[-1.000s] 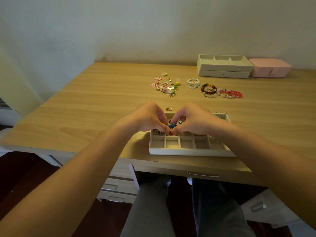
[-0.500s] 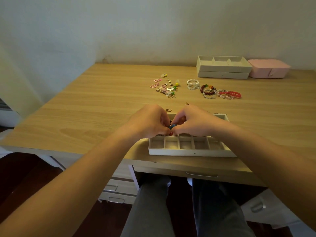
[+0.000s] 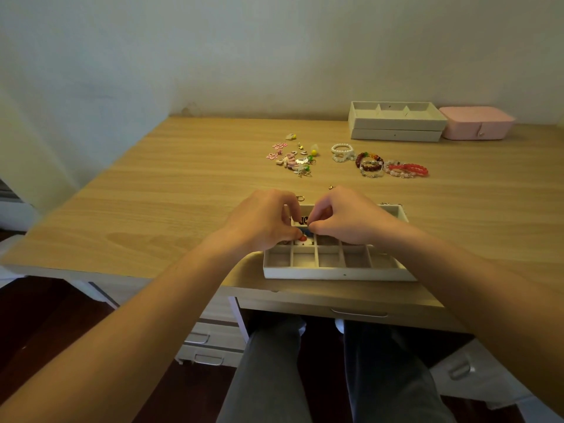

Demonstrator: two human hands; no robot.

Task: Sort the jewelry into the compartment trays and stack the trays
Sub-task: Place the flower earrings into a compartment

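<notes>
A white compartment tray [image 3: 335,271] lies at the desk's front edge. Over its back rows, my left hand [image 3: 262,219] and my right hand [image 3: 348,216] meet, fingers curled, pinching a small blue piece of jewelry [image 3: 305,231] between their tips. A red bead piece [image 3: 302,238] lies in a compartment just below. Small earrings and charms [image 3: 294,158] are scattered in the middle of the desk, with beaded bracelets [image 3: 378,164] to their right. Two stacked white trays [image 3: 396,122] stand at the back.
A pink jewelry box [image 3: 476,123] sits right of the stacked trays by the wall. A small gold ring [image 3: 300,197] and a tiny charm [image 3: 331,187] lie just behind my hands. The wooden desk [image 3: 152,193] has drawers below its front edge.
Both hands stay together over the tray, still working the small blue piece; they have shifted slightly toward the tray's back rows. Nothing else moved.
</notes>
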